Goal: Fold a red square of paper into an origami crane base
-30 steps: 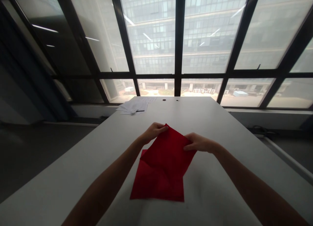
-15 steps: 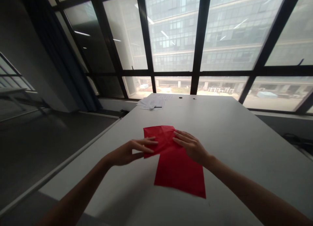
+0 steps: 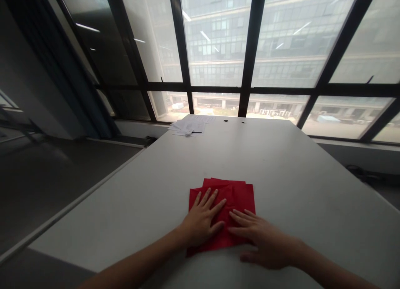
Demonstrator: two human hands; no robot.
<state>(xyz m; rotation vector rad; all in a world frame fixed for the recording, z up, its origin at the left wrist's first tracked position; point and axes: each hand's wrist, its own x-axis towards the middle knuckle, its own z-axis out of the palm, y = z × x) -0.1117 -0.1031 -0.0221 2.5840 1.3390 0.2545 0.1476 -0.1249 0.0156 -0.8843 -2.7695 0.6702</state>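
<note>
A folded red cloth (image 3: 233, 193) lies flat on the white table (image 3: 281, 164), near its front edge. My left hand (image 3: 203, 220) rests palm down on the cloth's left part with its fingers spread. My right hand (image 3: 262, 239) lies flat beside it, fingers stretched out over the cloth's near right corner. Both hands press on the cloth and hold nothing. The cloth's near edge is hidden under my hands.
A small stack of white papers (image 3: 187, 126) with a dark pen sits at the table's far left corner. Two small dark holes (image 3: 225, 121) mark the far edge. Large windows (image 3: 218, 51) stand behind; dark floor (image 3: 46, 176) drops away left.
The cloth went from held up in both hands, to laid long on the table, to folded into a smaller square. Both hands now lie flat on it, nearer to me.
</note>
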